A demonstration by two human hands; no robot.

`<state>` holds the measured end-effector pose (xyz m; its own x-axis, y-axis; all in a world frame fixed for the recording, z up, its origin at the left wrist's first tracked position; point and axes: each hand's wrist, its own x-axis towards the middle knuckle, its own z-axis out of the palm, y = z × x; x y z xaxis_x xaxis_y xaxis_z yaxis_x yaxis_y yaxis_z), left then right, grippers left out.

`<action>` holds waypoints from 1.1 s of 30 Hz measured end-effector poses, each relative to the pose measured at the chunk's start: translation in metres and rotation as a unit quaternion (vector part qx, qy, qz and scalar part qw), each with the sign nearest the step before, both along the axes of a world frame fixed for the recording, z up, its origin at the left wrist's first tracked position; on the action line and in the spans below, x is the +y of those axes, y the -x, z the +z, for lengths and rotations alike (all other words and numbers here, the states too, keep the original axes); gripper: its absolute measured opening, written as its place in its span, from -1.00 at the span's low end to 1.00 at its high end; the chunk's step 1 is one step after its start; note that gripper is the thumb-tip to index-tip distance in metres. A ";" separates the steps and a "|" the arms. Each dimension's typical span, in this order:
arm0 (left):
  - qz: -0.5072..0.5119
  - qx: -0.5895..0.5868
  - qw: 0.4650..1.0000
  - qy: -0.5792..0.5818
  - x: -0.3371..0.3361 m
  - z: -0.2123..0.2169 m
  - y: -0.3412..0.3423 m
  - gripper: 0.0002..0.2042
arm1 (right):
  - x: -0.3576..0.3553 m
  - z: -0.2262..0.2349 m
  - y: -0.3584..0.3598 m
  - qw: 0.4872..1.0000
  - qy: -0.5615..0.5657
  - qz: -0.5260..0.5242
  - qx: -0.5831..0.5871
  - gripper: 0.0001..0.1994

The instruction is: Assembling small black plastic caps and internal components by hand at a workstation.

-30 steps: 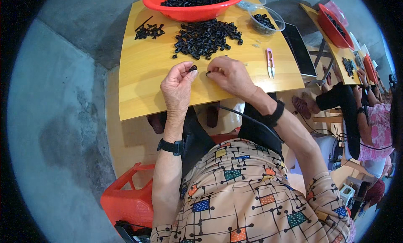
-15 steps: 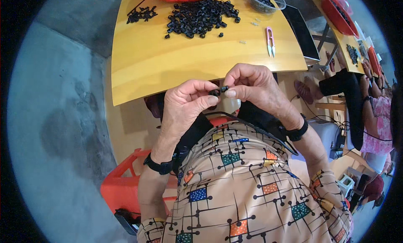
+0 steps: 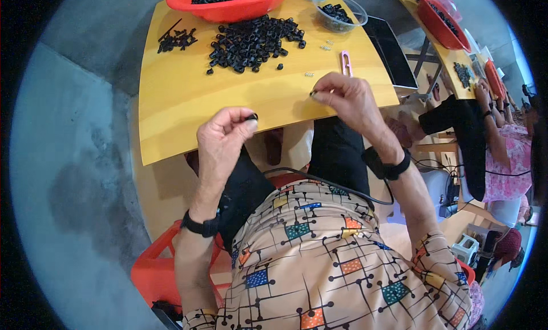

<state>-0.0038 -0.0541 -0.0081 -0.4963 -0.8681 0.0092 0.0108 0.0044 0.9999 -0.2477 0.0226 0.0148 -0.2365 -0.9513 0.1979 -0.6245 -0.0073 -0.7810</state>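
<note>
The person's left hand (image 3: 220, 139) is near the middle of the frame, by the near edge of the yellow table (image 3: 188, 102). Its thumb and finger pinch a small black piece (image 3: 251, 117). The right hand (image 3: 354, 102) is a bit higher and farther right, well apart from the left one. Its fingertips pinch a tiny dark bit (image 3: 313, 93), mostly hidden, so its shape is hard to tell.

A big heap of black pieces (image 3: 248, 45) lies at the top middle of the frame. A red tub (image 3: 234, 11) with more black bits stands behind it. To the upper left is a little pile of thin black parts (image 3: 178, 40). To the upper right, a clear bowl (image 3: 358, 16) holds black bits. Small silvery springs (image 3: 309, 75) lie between the heap and the pink snips (image 3: 345, 59). The right hand partly covers the snips.
</note>
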 end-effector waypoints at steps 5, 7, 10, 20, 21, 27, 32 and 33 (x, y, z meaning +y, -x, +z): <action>0.028 0.004 0.999 0.033 -0.036 -0.014 0.017 -0.87 | -0.025 -0.014 0.033 0.987 0.044 -0.044 0.145 -0.89; 0.063 0.006 0.998 -0.002 -0.037 -0.013 0.025 -0.86 | -0.030 -0.023 0.039 0.976 0.007 -0.047 0.215 -0.90; 0.072 0.011 0.997 0.002 -0.037 -0.017 0.025 -0.86 | -0.035 -0.031 0.043 0.979 0.041 -0.034 0.195 -0.89; 0.055 0.046 0.997 0.035 -0.039 -0.025 0.017 -0.84 | -0.038 -0.020 0.027 0.975 0.040 -0.034 0.215 -0.88; 0.040 0.061 0.997 0.030 -0.038 -0.023 0.015 -0.84 | -0.040 -0.023 0.027 0.969 0.047 -0.025 0.243 -0.88; -0.012 0.087 0.995 -0.048 -0.020 -0.016 0.005 -0.82 | -0.040 -0.025 0.018 0.953 0.070 -0.022 0.294 -0.90; -0.068 0.100 0.987 -0.106 0.004 -0.006 -0.003 -0.81 | -0.008 0.028 -0.023 0.997 -0.025 0.067 0.041 -0.94; -0.065 0.097 0.987 -0.109 0.009 -0.003 -0.005 -0.81 | -0.001 0.035 -0.032 0.997 -0.028 0.069 0.037 -0.94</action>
<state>0.0009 -0.0449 -0.0106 -0.6112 -0.7887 -0.0659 0.1879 -0.2255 0.9560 -0.2154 0.0216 0.0495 -0.0899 -0.9836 0.1565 -0.6764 -0.0550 -0.7344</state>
